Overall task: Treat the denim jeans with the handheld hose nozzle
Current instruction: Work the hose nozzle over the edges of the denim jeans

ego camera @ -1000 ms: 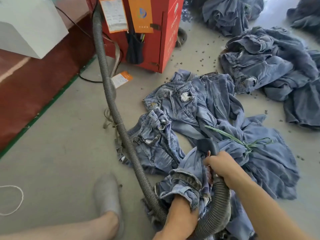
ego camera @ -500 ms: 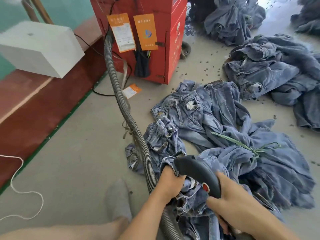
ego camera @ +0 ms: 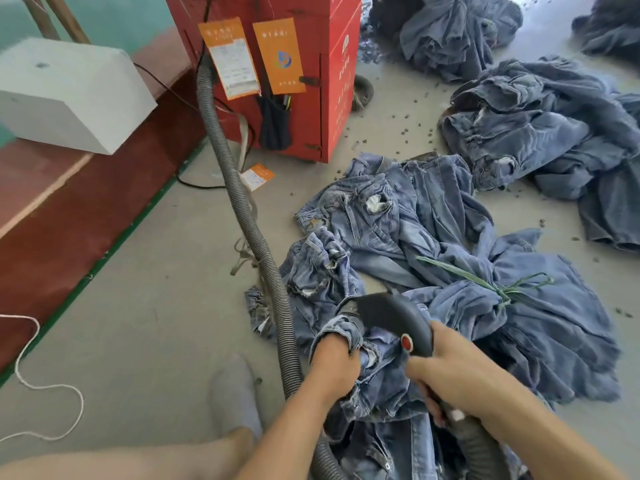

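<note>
One nozzle (ego camera: 391, 315), one ribbed hose (ego camera: 239, 202) and one red cabinet (ego camera: 298, 109) are in view, together with two orange tags (ego camera: 230, 58) hung on the cabinet front and a third tag (ego camera: 258, 175) lying on the floor (ego camera: 138, 306) beside the hose. The jeans (ego camera: 433, 244) being worked on form one heap on the floor in front of the person; three further heaps of denim (ego camera: 540, 126) lie behind it and to the right (individual garments within any heap cannot be counted). One white box (ego camera: 69, 95) sits on the red ledge at left, and one white cord (ego camera: 38, 386) loops across the floor below it. Both forearms reach forward from the bottom edge and converge over the near end of the heap. The left hand (ego camera: 334, 367) is curled, its fingers bunching a fold of the jeans directly below the nozzle head. The right hand (ego camera: 450, 375) is wrapped round the dark nozzle handle just behind its red button (ego camera: 407, 342), with the nozzle head angled forward and left, resting against the gathered fabric. The hose runs from the cabinet down across the floor, passes left of the heap and disappears under the left forearm. One foot in a grey sock (ego camera: 233, 396) rests on the floor at the left of the hose.
</note>
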A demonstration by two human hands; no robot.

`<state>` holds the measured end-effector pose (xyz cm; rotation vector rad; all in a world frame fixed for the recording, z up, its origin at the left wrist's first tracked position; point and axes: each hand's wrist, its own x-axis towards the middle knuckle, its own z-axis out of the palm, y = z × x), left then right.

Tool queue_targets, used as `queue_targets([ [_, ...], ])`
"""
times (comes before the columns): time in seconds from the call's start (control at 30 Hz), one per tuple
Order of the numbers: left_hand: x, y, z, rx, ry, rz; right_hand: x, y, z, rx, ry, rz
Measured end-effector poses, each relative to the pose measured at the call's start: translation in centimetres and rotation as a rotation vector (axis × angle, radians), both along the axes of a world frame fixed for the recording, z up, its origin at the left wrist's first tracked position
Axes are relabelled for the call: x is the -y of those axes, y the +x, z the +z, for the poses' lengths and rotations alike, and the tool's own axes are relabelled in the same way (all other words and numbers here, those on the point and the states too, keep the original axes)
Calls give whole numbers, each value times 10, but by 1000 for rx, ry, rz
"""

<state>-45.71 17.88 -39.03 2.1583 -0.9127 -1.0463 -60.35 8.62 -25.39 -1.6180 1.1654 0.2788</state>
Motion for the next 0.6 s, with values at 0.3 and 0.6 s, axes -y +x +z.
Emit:
queue_targets([
  [0.3, 4, 5, 1, 119, -24, -81, -11, -11, 11, 14, 45, -20],
  [0.6, 9, 21, 10, 284, 101, -360, -7, -26, 35, 68, 35, 12],
])
